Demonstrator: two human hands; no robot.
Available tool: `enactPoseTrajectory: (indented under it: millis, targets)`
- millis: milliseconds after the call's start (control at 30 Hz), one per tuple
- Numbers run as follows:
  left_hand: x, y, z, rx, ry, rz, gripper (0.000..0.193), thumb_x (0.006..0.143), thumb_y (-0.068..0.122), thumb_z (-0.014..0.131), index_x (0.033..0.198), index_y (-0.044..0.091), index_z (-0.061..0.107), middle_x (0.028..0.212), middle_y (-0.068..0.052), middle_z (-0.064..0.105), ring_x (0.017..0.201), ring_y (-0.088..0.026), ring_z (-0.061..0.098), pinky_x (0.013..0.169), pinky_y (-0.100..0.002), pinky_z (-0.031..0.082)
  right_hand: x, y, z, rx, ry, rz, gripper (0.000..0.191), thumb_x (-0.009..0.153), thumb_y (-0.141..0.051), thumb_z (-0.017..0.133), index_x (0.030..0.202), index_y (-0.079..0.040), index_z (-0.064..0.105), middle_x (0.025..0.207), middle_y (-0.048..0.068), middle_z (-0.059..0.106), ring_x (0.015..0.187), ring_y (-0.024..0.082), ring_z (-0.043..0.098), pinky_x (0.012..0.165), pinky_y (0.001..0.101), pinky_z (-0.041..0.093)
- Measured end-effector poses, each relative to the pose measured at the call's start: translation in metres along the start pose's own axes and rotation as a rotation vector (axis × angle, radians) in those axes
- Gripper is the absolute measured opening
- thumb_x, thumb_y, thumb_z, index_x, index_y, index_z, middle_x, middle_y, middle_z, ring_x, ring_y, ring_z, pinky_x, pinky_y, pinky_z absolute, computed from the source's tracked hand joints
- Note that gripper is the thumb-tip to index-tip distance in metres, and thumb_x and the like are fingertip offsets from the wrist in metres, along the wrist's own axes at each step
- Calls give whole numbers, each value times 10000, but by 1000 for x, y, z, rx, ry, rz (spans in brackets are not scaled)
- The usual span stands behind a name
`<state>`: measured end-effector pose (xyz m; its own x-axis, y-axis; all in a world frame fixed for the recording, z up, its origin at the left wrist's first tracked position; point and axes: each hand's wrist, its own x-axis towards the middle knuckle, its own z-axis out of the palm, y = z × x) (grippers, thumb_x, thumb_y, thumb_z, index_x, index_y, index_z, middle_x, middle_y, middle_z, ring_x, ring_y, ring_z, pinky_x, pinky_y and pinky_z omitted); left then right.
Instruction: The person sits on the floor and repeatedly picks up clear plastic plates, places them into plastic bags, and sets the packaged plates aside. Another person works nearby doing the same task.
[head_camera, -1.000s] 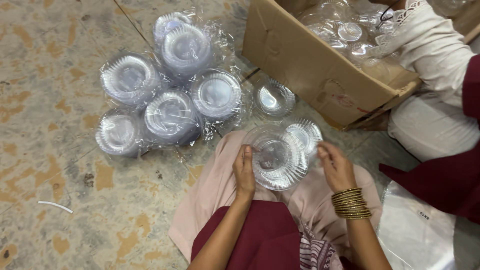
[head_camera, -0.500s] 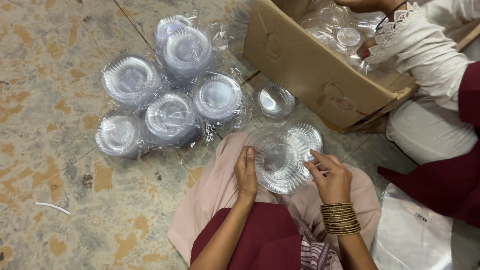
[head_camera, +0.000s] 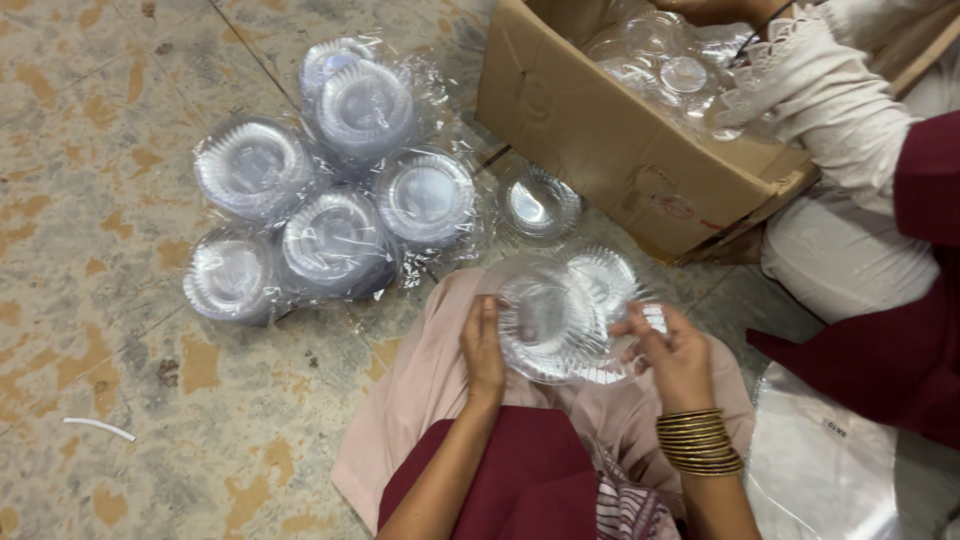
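Sitting on the mottled stone floor (head_camera: 110, 120), I have the biggest thing, an open cardboard box (head_camera: 620, 150), at the far right, with another person's sleeve (head_camera: 830, 90) reaching into the clear plastic ware inside it. That person's hand shows only at the top edge, too cut off to tell its grip.

Next in size is the cluster of wrapped stacks of clear plastic bowls (head_camera: 335, 240), six bundles lying together on the floor left of the box, touching one another. A sheet of clear film (head_camera: 830, 460) lies at the lower right corner, beside my knee.

Over my lap, on the pale pink cloth (head_camera: 420, 380), I hold a stack of clear ribbed bowls (head_camera: 550, 325) between both hands. My left hand (head_camera: 484, 350) lies flat along its left rim, fingers straight and close together. My right hand (head_camera: 672, 352) curls at the right rim, thumb and fingertips pinching the edge of the top bowl. Gold bangles (head_camera: 698, 442) ring my right wrist.

One loose clear bowl (head_camera: 540, 203) sits on the floor just beyond the stack, near the box's front corner. A small white strip (head_camera: 100, 428) lies far off at the left edge.
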<state>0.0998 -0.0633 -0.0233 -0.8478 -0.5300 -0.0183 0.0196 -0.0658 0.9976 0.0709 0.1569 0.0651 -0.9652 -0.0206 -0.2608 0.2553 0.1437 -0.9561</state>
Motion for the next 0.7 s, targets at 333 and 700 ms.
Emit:
enactPoseTrajectory:
  millis: [333, 700]
  targets:
    - [-2, 0, -1, -174, -51, -148, 455, 1069, 435, 434, 1057, 26, 632, 985, -76, 664, 932, -184, 647, 844, -312, 541, -18, -24, -86, 377, 280, -194, 353, 986, -86, 620, 1298, -36, 462, 1169, 219, 707, 944, 249, 735, 798, 322, 598]
    - [-2, 4, -2, -166, -30, -90, 403, 1085, 387, 447, 1036, 30, 626, 983, -41, 634, 919, -134, 574, 854, -282, 471, -45, 35, -120, -788, 399, -302, 242, 1052, -126, 580, 1267, -58, 667, 1099, 136, 770, 961, 246, 755, 828, 359, 612]
